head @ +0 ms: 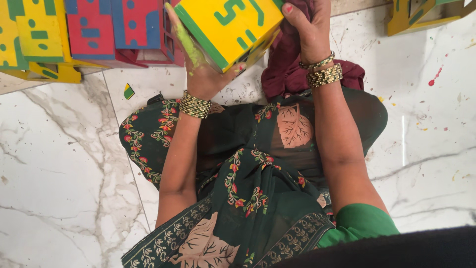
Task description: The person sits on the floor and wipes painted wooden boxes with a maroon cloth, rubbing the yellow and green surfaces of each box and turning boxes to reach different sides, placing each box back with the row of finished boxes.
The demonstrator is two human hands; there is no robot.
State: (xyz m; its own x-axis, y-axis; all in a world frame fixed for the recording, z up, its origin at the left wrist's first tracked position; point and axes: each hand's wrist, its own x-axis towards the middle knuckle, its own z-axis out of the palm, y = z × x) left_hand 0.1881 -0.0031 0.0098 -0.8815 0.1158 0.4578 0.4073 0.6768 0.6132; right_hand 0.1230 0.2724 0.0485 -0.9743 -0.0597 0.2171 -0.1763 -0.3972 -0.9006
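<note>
Dark green floral cloth [238,198] is filling the near part of the view, draped over the lap, with both forearms reaching away from it. Up top, a yellow block [225,27] with green stripes and markings is being held clear of the marble floor [64,188], right over the lap. It's being cupped from beneath by the left hand [201,64], fingers smeared with green paint running up its left edge, while the right hand [310,30] is being pressed against the opposite edge, so it looks squeezed between both, probably so the painted face isn't being touched. A maroon rag [287,74] is bunched just behind. The block is being kept tilted, one corner pointing down toward the left wrist; it looks roughly cubic, so no clear long axis can be told. More painted blocks [89,30] are being kept along the floor's far edge
</note>
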